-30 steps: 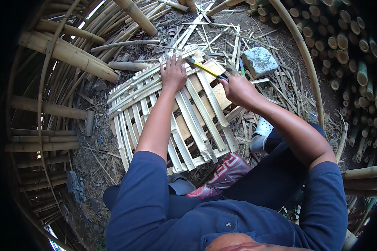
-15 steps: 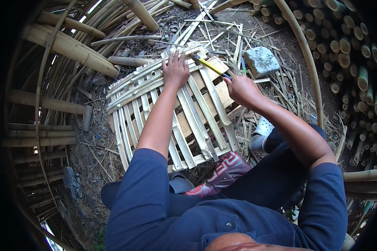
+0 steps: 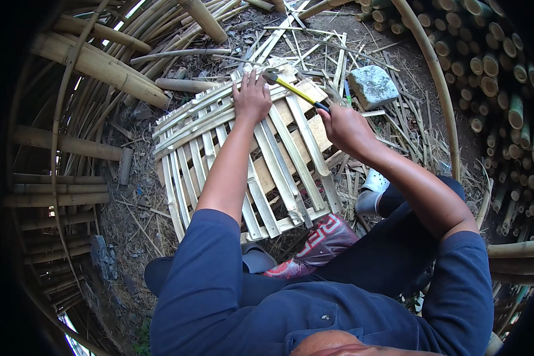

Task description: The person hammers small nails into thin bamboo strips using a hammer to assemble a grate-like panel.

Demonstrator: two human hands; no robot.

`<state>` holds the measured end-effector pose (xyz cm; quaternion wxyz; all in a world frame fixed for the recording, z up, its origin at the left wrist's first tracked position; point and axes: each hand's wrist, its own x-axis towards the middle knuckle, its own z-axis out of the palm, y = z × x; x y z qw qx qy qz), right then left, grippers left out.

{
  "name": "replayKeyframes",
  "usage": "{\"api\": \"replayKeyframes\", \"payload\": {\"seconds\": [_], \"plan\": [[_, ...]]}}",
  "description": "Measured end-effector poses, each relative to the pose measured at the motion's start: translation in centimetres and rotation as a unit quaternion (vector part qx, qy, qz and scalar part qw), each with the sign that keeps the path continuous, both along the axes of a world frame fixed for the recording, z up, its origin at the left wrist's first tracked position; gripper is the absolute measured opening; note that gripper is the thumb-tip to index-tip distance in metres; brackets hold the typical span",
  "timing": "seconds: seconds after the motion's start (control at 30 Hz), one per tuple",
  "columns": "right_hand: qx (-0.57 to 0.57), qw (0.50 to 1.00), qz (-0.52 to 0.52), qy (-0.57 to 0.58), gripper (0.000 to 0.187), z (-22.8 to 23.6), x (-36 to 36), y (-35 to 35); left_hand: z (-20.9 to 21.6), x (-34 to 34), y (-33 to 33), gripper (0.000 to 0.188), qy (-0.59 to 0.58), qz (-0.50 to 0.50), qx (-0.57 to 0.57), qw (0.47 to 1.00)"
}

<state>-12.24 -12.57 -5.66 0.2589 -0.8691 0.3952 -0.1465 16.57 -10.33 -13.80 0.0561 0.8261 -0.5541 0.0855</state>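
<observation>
A panel of split bamboo slats [image 3: 282, 160], crossed by rails, lies in front of me over a wooden board [image 3: 314, 130]. My left hand [image 3: 253, 101] lies on its far rail, fingers stretched out; whether anything small sits under the fingertips, I cannot tell. My right hand [image 3: 347, 129] is closed round the dark grip of a hammer [image 3: 296, 91] with a yellow handle. The hammer's head is over the panel's far edge, close beside the left fingertips.
A pale stone block [image 3: 372, 86] sits beyond my right hand, among bamboo offcuts. Bamboo poles [image 3: 489, 65] are stacked at the right. A bamboo frame with thick poles [image 3: 101, 68] stands at the left. A red printed sack [image 3: 320, 246] lies near my legs, by a light clog [image 3: 371, 191].
The hammer's head has risen slightly and shifted left, nearer the left fingertips. My left hand stays on the rail, its fingers a little moved. The panel appears unchanged.
</observation>
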Motion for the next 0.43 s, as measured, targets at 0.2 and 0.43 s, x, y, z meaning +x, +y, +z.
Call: {"api": "replayKeyframes", "payload": {"seconds": [0.2, 0.43], "plan": [[0.033, 0.999, -0.013, -0.009, 0.053, -0.4, -0.7, -0.9, -0.9, 0.1, -0.1, 0.054, -0.006, -0.012, -0.042, 0.999], [0.110, 0.991, -0.059, 0.041, 0.062, 0.0, -0.6, -2.7, 0.6, -0.2, 0.2, 0.056, 0.014, -0.052, 0.011, 0.998]]}}
